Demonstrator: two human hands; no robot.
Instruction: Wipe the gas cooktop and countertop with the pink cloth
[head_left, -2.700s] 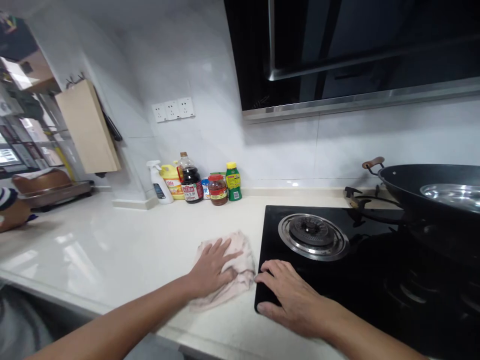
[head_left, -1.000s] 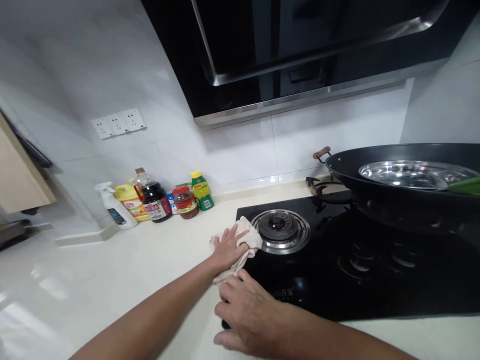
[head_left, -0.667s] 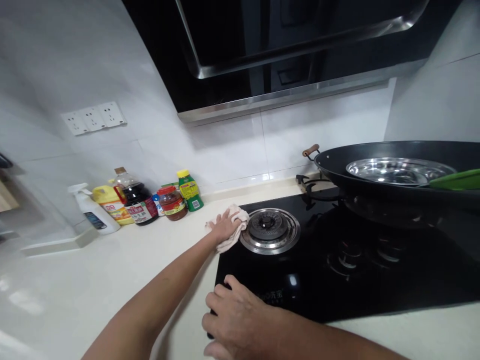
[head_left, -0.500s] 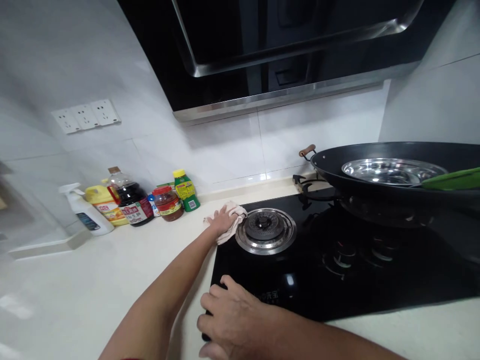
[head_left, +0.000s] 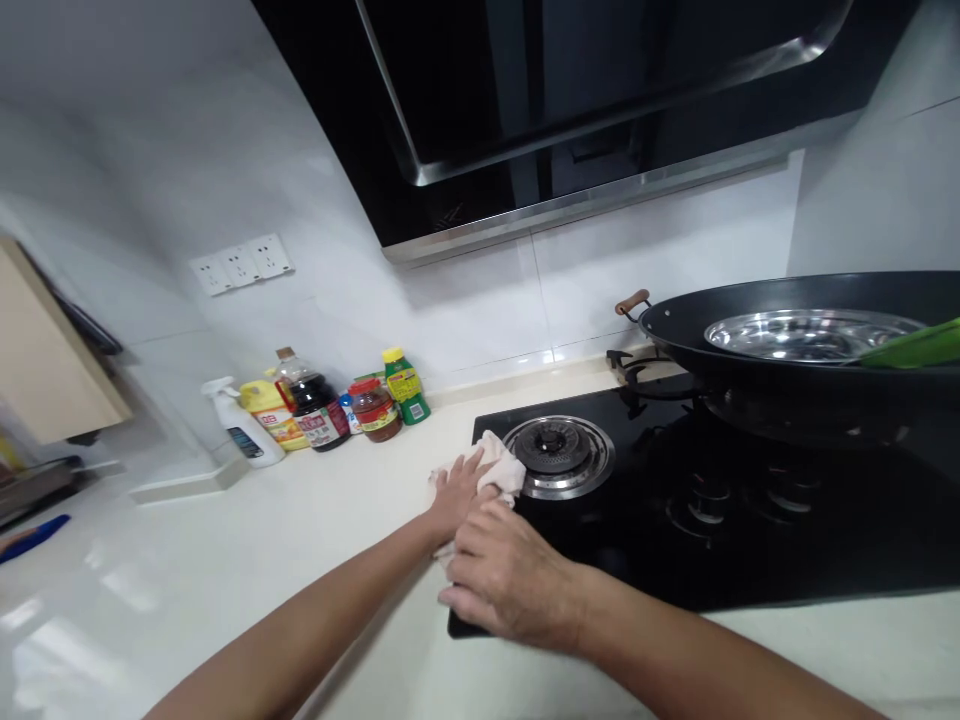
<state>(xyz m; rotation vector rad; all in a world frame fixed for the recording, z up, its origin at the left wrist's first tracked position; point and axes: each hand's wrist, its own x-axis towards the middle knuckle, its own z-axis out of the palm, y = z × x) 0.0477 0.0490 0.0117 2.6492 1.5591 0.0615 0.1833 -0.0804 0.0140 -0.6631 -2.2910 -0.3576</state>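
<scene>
My left hand (head_left: pixel 457 497) presses down on a pale pink cloth (head_left: pixel 504 470) at the hob's left edge, fingers spread over its folds. The cloth reaches the metal ring of the left burner (head_left: pixel 559 457). Close against my left hand, my right hand (head_left: pixel 514 570) is over the left edge of the black glass hob (head_left: pixel 615 560). Its fingers are curled with the thumb below them; what lies inside them, if anything, is hidden. A strip of cloth shows between the two hands.
A large black wok (head_left: pixel 675 325) with a steel plate (head_left: pixel 810 335) and a green thing stands on the right. Behind on the left are a spray bottle (head_left: pixel 244 425), a dark sauce bottle (head_left: pixel 315 410), a red-lidded jar (head_left: pixel 375 410) and a green bottle (head_left: pixel 407 390). The range hood (head_left: pixel 600 190) overhangs.
My left hand has drawn the cloth nearer along the hob's left edge. My right hand has moved from the front corner up that edge to meet it. The view has swung left.
</scene>
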